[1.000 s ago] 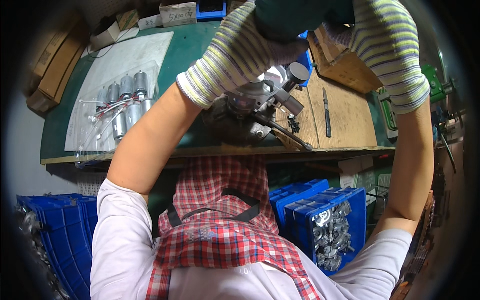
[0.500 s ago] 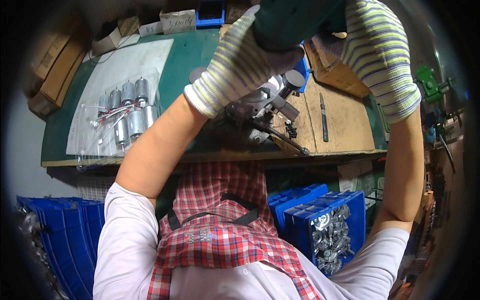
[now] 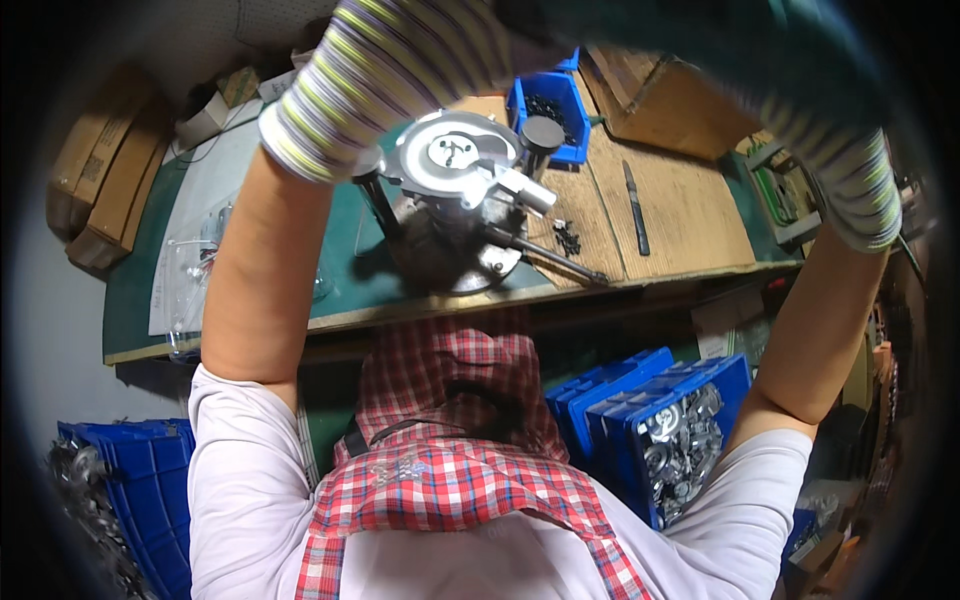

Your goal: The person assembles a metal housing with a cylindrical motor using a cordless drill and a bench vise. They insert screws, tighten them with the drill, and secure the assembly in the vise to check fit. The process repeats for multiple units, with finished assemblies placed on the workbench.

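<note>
A large dark green object [image 3: 720, 35], blurred and too close to make out its kind, stretches across the top of the view between my hands. My right hand [image 3: 850, 170], in a striped knit glove, is closed on its right part, with the fingers mostly hidden behind it. My left hand [image 3: 420, 60], gloved alike, reaches up to its left end; its fingers are lost in shadow and blur. Below my left hand, a round silver metal housing [image 3: 430, 170] lies on top of a bench fixture [image 3: 450, 250] with dark-capped posts [image 3: 541, 138] and a lever [image 3: 560, 262].
A blue bin [image 3: 570, 125] of small black parts and a knife [image 3: 637, 215] lie right of the fixture, near loose black screws [image 3: 567, 238]. A cardboard box [image 3: 680, 110] stands behind. Blue crates [image 3: 610, 440] of metal parts stand below the bench [image 3: 340, 310].
My hands have moved apart, the left one leftward and up, the right one rightward and down. The dark green object has shifted right, and the fixture with its silver housing has come into view.
</note>
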Available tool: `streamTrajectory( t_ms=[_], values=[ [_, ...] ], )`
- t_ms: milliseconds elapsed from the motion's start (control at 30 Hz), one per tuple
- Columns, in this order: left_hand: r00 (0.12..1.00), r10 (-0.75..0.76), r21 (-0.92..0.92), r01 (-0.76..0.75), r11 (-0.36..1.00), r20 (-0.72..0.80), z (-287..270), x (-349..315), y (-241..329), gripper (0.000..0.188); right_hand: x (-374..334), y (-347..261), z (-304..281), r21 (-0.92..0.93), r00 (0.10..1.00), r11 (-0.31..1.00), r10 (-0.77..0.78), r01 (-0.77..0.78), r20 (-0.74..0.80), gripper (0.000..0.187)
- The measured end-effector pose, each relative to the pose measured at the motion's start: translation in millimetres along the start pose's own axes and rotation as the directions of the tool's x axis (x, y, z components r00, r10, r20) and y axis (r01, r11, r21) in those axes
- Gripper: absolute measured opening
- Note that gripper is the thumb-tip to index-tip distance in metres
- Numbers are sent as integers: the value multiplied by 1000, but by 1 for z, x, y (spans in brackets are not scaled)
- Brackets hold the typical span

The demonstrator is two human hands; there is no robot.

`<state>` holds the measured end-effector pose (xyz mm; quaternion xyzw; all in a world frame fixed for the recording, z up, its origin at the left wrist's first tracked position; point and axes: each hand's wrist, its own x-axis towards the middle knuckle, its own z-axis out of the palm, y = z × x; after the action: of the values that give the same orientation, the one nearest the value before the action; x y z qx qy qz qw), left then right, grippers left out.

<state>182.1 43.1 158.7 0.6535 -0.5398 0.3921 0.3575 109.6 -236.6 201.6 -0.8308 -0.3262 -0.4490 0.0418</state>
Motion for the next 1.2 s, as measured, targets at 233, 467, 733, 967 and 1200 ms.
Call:
streamTrajectory(
  t_ms=[233,467,733,967,1200],
  values=[
    [1000,16,-47,-15,999,21,91,-88,86,40,-201,115,37,-932,840,-242,-412,271,352,35],
    [871,-244,270,134,953,427,208,-192,107,42,-211,67,83,-499,437,566,824,-656,361,76],
    [625,-437,240,377,894,647,197,-158,117,22,-236,43,133,-750,334,531,843,-394,422,75],
    [643,-264,154,223,963,719,83,-219,161,19,-239,47,132,-749,302,534,844,-393,444,76],
    [608,-683,12,743,669,405,5,-239,125,43,-183,-37,131,-417,786,736,614,-534,78,44]
  ],
)
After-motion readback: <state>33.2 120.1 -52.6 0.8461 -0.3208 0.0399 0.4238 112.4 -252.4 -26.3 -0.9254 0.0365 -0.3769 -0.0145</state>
